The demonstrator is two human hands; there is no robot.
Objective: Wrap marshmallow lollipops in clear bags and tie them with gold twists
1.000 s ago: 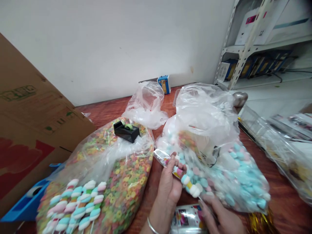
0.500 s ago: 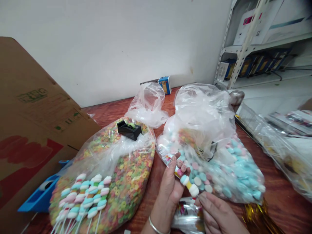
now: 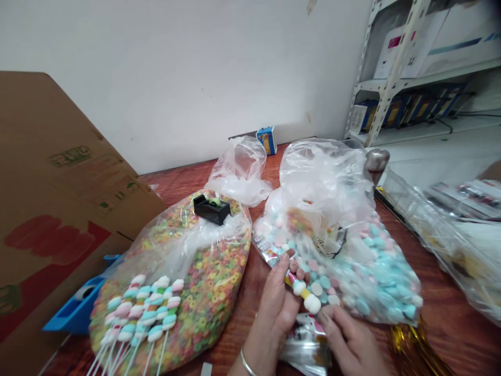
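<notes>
My left hand [image 3: 277, 297] is wrapped round a printed clear plastic sleeve [image 3: 270, 253] and the upper part of a marshmallow skewer [image 3: 312, 303]. White and pale blue marshmallows with a yellow ring between them stick out below my fingers. At the skewer's lower end, my right hand [image 3: 346, 334] pinches with thumb and forefinger beside the last white marshmallow; the stick is hidden by the fingers. Under both hands lies a stack of shiny clear sleeves [image 3: 307, 344]. A big bag of pink, white and blue marshmallows [image 3: 385, 277] is just beyond them.
Several finished marshmallow skewers [image 3: 144, 308] lie on a bag of colourful ring cereal [image 3: 219, 277], with a black tape dispenser [image 3: 212, 210] on top. A cardboard box [image 3: 66, 198] and blue dispenser [image 3: 74, 310] stand left. Gold twist ties [image 3: 415, 347] lie right.
The skewer sits slightly deeper in my left hand and sleeve, with a little less of it showing. Both hands keep their grip. The whole view has shifted slightly.
</notes>
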